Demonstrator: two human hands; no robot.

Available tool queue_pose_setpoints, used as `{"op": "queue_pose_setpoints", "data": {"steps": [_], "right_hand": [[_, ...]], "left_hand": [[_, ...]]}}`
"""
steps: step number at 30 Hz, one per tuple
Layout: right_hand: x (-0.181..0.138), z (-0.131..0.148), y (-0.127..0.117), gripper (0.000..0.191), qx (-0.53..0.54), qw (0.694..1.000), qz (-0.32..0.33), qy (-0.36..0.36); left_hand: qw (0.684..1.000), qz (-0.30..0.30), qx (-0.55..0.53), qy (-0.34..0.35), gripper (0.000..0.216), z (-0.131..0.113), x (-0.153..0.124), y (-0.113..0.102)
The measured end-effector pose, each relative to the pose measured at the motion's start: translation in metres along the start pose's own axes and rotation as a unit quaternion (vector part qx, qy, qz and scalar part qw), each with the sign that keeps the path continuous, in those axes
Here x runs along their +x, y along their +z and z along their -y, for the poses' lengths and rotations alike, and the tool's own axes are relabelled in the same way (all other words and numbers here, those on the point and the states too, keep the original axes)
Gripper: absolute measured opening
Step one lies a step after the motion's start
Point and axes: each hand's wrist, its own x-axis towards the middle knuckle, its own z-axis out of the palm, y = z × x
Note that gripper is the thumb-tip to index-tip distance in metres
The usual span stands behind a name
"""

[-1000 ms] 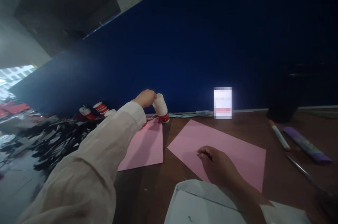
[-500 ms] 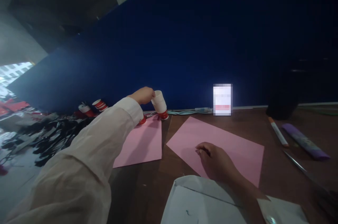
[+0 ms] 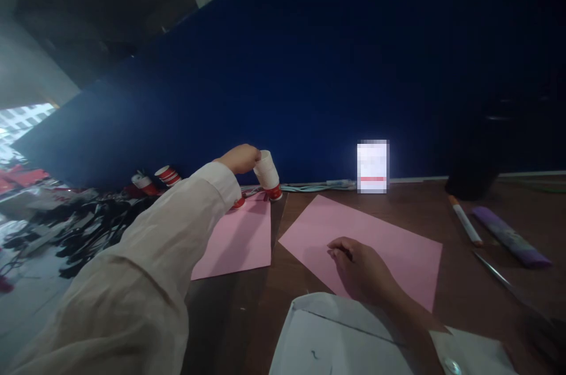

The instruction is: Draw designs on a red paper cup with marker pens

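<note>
My left hand [image 3: 241, 158] reaches to the back of the table and grips the rim of a leaning stack of paper cups [image 3: 267, 173], white above and red at the base. Part of another red cup [image 3: 239, 203] shows beside my sleeve. My right hand [image 3: 356, 263] rests on a pink sheet of paper [image 3: 404, 242], its fingers curled together with nothing visible in them. A second pink sheet [image 3: 247, 239] lies to the left, partly covered by my left sleeve. White paper [image 3: 331, 336] with a drawn line and a small mark is nearest me.
On the right lie an orange-and-white marker [image 3: 465, 220], a purple packet [image 3: 510, 236] and scissors [image 3: 499, 273]. A dark container [image 3: 473, 174] stands behind them. Pale cables [image 3: 309, 188] run along the blue partition [image 3: 287, 68]. More paper cups [image 3: 167, 176] and dark clutter [image 3: 101, 221] are at left.
Almost nothing differs. My left hand has shifted very slightly at the cup rim, and my right hand stays on the pink sheet.
</note>
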Motion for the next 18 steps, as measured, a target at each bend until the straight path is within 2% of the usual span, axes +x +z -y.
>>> {"op": "queue_pose_setpoints", "data": {"steps": [8, 12, 14, 15, 16, 18], "right_hand": [[-0.001, 0.000, 0.000, 0.031, 0.011, 1.000, 0.002, -0.002], [0.001, -0.002, 0.000, 0.031, 0.011, 1.000, 0.004, -0.005], [0.002, -0.004, 0.001, 0.030, 0.014, 1.000, 0.002, -0.008], [0.002, -0.004, 0.001, 0.029, 0.019, 1.000, -0.002, -0.009], [0.002, -0.005, 0.002, 0.029, 0.030, 0.999, -0.005, -0.011], [0.002, -0.003, 0.002, 0.027, 0.069, 0.997, -0.017, -0.011]], "left_hand": [[0.990, -0.124, -0.031, -0.063, 0.024, 0.001, -0.018, -0.025], [0.968, -0.215, -0.078, -0.107, 0.023, 0.009, -0.026, -0.035], [0.931, -0.280, -0.183, -0.146, 0.023, 0.004, -0.033, -0.039], [0.900, -0.305, -0.263, -0.164, 0.024, -0.003, -0.037, -0.041], [0.859, -0.318, -0.359, -0.179, 0.026, -0.011, -0.041, -0.041], [0.761, -0.295, -0.545, -0.189, 0.026, -0.036, -0.050, -0.040]]}}
